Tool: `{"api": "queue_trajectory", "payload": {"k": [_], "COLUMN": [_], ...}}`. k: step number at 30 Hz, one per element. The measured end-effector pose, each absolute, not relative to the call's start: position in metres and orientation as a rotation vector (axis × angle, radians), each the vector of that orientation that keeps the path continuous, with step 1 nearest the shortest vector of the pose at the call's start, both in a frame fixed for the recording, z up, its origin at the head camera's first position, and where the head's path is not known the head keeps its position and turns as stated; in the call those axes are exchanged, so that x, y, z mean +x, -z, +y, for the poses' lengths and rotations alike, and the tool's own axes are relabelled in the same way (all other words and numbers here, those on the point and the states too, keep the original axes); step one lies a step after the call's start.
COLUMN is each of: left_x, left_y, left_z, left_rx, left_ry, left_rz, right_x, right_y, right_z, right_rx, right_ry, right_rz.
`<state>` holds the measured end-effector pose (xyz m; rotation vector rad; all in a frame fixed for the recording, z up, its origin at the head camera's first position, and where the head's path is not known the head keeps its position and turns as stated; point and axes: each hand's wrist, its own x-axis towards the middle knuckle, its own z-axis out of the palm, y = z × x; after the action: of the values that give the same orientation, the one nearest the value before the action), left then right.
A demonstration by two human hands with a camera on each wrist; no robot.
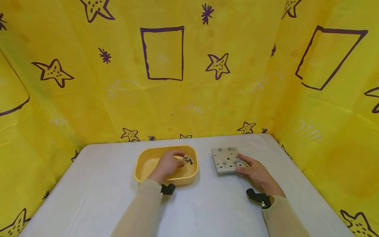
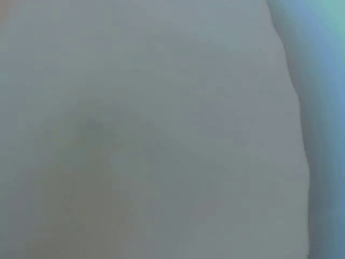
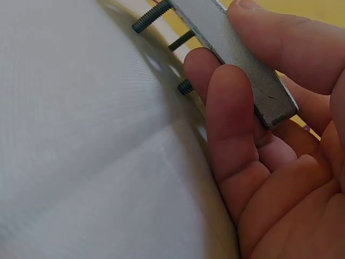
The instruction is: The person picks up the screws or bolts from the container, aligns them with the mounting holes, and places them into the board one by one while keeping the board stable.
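Yellow star-printed sheets [image 1: 189, 98] wall a white table [image 1: 207, 210]; left-wrist view blurred.

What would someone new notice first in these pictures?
Probably the yellow backdrop with purple stars walling in the white table. Then the left hand reaching into a yellow tray at centre, and the right hand gripping a grey metal plate beside it.

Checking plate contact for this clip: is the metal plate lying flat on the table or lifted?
Lifted at the near edge. The right hand grips the metal plate, with fingers beneath it; bolt shanks hang clear of the table.
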<state>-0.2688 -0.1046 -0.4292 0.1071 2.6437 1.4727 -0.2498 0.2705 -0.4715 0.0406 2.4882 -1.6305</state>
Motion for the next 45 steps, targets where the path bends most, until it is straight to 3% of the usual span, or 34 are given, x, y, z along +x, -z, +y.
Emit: {"api": "queue_trajectory", "payload": {"k": [7, 17, 31, 45], "left_x": [-0.267, -0.28, -0.297, -0.303], "left_y": [0.417, 0.413, 0.414, 0.413], "left_z": [-0.098, -0.053, -0.024, -0.009], "left_rx": [0.102, 0.08, 0.1, 0.155], "left_ry": [-1.674, -2.006, -2.042, -1.769], "left_rz": [2.427, 2.119, 2.182, 2.426], "right_x": [-0.252, -0.25, -0.248, -0.249], "right_y": [0.473, 0.474, 0.477, 0.479], "right_z": [0.265, 0.263, 0.255, 0.257], "right_rx": [0.0, -0.006, -0.01, -0.025], "right_ry": [1.592, 1.617, 1.76, 1.756], "right_rz": [2.516, 2.487, 2.345, 2.339]}}
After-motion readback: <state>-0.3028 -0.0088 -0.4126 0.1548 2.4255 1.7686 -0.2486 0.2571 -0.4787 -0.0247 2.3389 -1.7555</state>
